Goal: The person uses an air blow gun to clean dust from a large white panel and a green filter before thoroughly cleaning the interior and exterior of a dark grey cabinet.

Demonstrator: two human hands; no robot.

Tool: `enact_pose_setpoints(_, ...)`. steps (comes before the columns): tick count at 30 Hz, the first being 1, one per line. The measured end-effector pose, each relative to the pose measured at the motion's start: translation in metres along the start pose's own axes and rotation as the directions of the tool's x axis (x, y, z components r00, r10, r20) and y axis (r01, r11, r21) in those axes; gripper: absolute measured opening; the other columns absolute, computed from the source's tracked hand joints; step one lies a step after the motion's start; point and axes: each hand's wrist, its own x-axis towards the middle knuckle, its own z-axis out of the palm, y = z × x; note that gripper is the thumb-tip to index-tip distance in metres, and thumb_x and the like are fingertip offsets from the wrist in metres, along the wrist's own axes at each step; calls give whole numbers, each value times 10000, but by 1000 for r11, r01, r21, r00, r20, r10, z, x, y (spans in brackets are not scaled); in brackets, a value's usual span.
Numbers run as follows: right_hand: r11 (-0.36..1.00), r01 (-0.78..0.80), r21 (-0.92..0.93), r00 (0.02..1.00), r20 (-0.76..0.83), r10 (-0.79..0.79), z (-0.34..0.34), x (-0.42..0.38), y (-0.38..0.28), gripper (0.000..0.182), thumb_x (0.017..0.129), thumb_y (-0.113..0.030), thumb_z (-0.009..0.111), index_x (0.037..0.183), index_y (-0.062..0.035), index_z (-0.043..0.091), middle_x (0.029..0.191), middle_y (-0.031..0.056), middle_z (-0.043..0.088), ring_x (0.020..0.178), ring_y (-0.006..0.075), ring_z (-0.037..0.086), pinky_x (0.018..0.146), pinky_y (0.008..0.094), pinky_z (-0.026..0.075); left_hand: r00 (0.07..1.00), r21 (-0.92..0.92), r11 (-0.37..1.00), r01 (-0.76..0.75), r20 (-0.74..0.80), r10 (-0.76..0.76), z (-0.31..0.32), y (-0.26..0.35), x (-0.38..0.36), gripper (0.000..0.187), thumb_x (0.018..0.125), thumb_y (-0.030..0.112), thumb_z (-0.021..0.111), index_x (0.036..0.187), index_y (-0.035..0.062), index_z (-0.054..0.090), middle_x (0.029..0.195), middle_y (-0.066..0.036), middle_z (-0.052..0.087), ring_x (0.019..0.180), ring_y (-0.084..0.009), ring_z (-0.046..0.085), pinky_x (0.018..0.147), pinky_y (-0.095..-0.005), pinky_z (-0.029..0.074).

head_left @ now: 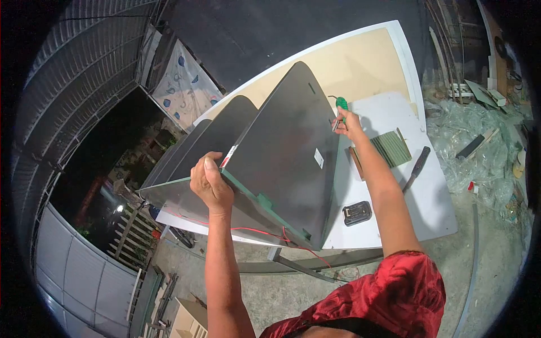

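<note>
Left hand: the left hand (210,183) clamps the near edge of the dark panel assembly (282,152), thumb on top, fingers curled under, gripping tight.
Right hand: the right hand (345,119) reaches to the far side of the assembly, fingers pinched round a green-handled tool (340,105); it looks like a screwdriver, though its tip is too small to make out.
Dark panel assembly: it stands on the desk (394,197), tilted toward the camera, several dark boards with rounded tops set side by side, a small white sticker (319,158) on the nearest face.
Red wire: a thin red wire (253,229) trails along the lower edge of the assembly and hangs off past the desk's rim.
Desk: white top, with a bare tan board (360,67) behind the assembly.
Black battery pack: a black battery pack (357,213) lies flat on the desk, just beside the right forearm.
Green ridged piece: a green ridged piece (393,149) lies on the desk, right of the arm.
Black-handled tool: a black-handled tool (417,167) rests near the desk's right edge.
Plastic sheeting: crumpled plastic sheeting (479,158) covers the ground beyond.
</note>
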Motion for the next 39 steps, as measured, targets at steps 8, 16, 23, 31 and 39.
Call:
enact_pose_setpoints(8,997,-70,26,996,-55,72,-20,-4,32,410,810,-427,682,824,-41,544,747,102,595,622,238,622,531,394,519,999,-17,1000,-27,-47,26,3,0,1,449,956,320,388,821,-16,653,618,2,439,577,-89,390,542,-266,302)
enact_pose_setpoints(16,998,-66,17,996,-58,67,-20,-2,43,488,826,-481,645,917,-14,538,856,149,605,736,286,642,603,433,551,997,-24,998,-65,-46,64,5,-5,0,438,955,305,388,825,-23,648,654,-11,471,607,-90,403,562,-264,315)
enact_pose_setpoints(23,994,-108,1,984,-139,107,-43,-6,60,549,802,-495,665,966,10,528,848,159,581,722,312,631,618,450,538,997,-43,997,-64,-39,62,5,-3,0,424,963,292,394,832,-23,646,691,-10,527,620,-87,416,578,-258,325)
enact_pose_setpoints(31,980,-200,-12,968,-155,195,-53,-1,88,627,799,-537,645,1036,30,516,903,186,556,808,344,617,737,507,515,1000,0,1000,-17,-7,17,2,-1,0,406,949,260,359,822,15,657,763,-92,641,663,-204,514,656,-322,398)
enact_pose_setpoints(39,982,-190,3,971,-145,189,-47,-21,82,618,805,-533,644,1055,17,513,923,167,557,825,332,613,749,510,515,998,-31,998,-52,-20,51,1,-1,1,428,973,283,388,832,-34,638,698,-19,536,634,-95,439,603,-260,345)
